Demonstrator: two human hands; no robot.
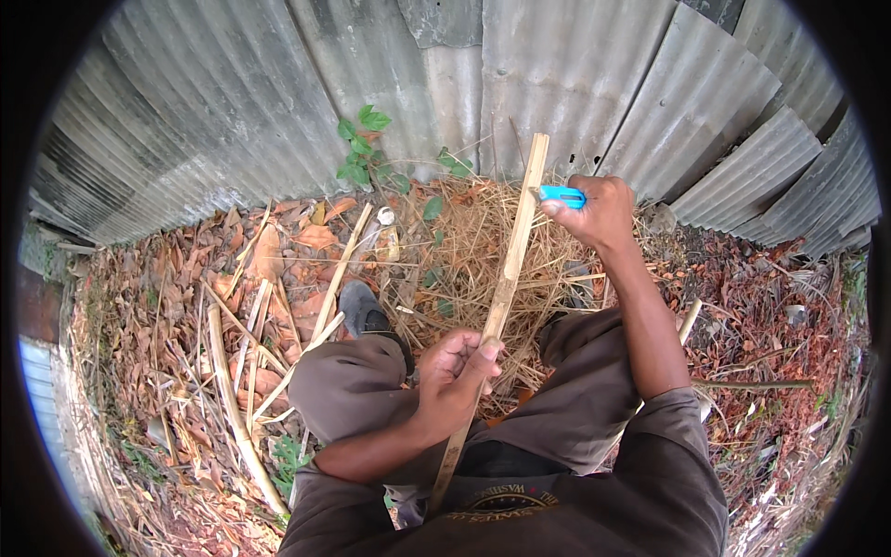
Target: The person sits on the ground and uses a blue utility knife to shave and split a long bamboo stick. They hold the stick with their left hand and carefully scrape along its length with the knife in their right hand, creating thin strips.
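A long, pale strip of split wood or bamboo slants from my lap up toward the metal fence. My left hand is closed around its lower part, thumb on top. In my right hand is a blue-handled utility knife, gripped in the fist. The knife's tip meets the strip's right edge near the upper end; the blade itself is small and hard to make out. Between my feet, under the strip, lies a heap of thin, straw-coloured shavings.
Corrugated metal sheets form a fence ahead. Several cut sticks lie on dry leaves to my left. My grey shoe rests beside the shavings. A green-leaved plant grows at the fence's foot. Reddish litter covers ground on the right.
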